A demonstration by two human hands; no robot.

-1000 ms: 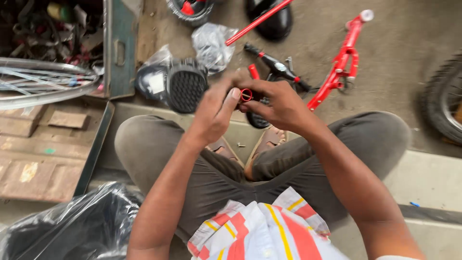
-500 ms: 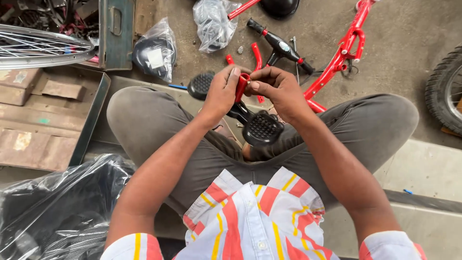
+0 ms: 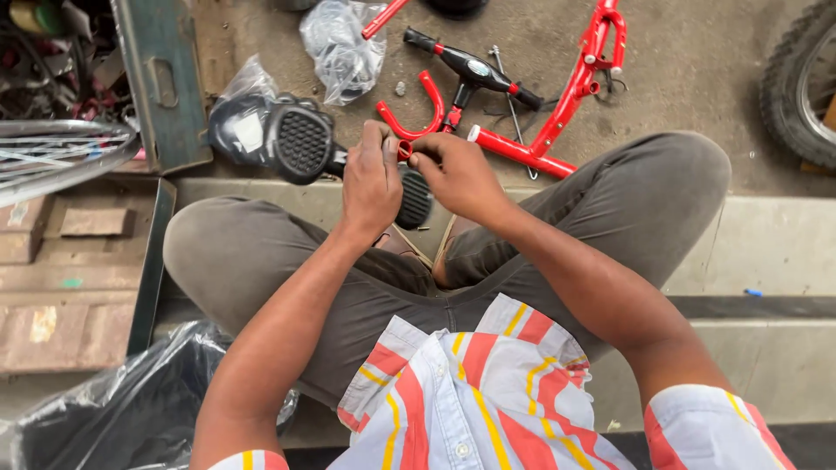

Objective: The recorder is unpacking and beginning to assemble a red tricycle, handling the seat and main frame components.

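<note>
I sit with knees apart and both hands meet in front of me over the concrete floor. My left hand (image 3: 370,178) and my right hand (image 3: 457,172) both pinch a small red crank piece (image 3: 403,150) between their fingertips. A black pedal (image 3: 301,142) sticks out to the left of my left hand. A second black pedal (image 3: 416,200) hangs just under my hands. How the pedals join the red piece is hidden by my fingers.
On the floor ahead lie a red bicycle frame (image 3: 570,96), a black handlebar with grips (image 3: 470,68), a red U-shaped bracket (image 3: 416,115) and clear plastic bags (image 3: 340,43). A green metal box (image 3: 161,83) and a spoked wheel (image 3: 61,157) are at left, a tyre (image 3: 801,87) at right.
The pedal assembly has turned in my hands: the lower pedal came up under them and the other pedal swung out to the left. Both hands stay on the red piece.
</note>
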